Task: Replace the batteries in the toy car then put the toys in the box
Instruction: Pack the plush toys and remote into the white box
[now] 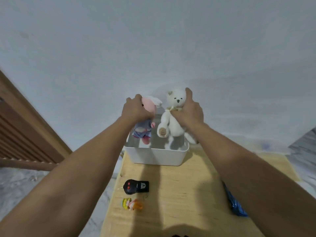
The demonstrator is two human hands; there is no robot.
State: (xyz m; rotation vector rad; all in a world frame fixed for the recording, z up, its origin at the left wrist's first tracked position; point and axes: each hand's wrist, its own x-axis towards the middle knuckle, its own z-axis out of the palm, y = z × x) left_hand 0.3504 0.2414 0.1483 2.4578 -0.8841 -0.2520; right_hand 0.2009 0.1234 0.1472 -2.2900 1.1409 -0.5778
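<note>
A wooden table point(188, 194) stands before a pale wall point(153, 40).

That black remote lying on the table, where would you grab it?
Probably from above, across the two long sides of the remote. It lies flat on the table with bare wood around it, and its narrower squared end looks easier to pinch than the rounded buttoned end.

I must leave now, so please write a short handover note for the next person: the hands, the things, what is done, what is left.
Left hand grips the pink bunny doll; right hand grips the white teddy bear. Both hang over the open white box, not yet released.
On the wooden table: black remote control, small yellow-orange figure, blue thing partly hidden by the right arm.
Left: drop both, then box the rest. Battery state cannot be judged.
</note>
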